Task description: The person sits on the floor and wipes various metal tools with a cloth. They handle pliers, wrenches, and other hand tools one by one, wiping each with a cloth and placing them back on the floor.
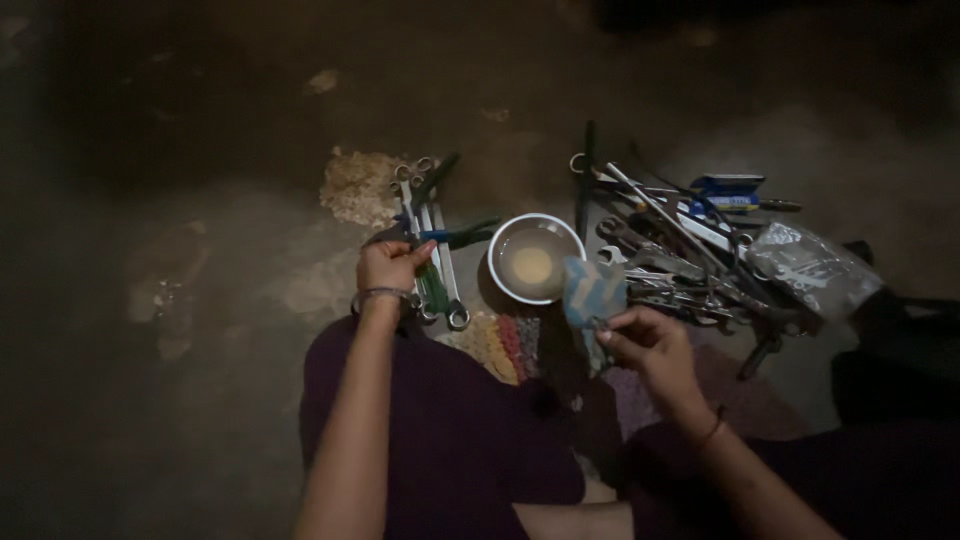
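- Dim room; bare, stained concrete floor (200, 330).
- Left hand (392, 266) closed around a blue-handled tool (452, 236) above laid-out wrenches (445, 290).
- Right hand (650, 345) pinches a patterned cloth (592, 292) beside a white bowl (503, 283).
- Tool pile (680, 260) lies right.

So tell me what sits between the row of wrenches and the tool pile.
Head view: a white bowl of cloudy liquid sits between the wrenches and the tool pile.

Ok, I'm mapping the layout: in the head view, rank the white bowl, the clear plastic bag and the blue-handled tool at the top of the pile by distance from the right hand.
1. White bowl, up-left of the right hand.
2. Clear plastic bag, to its right.
3. Blue-handled tool, at the pile's far edge.
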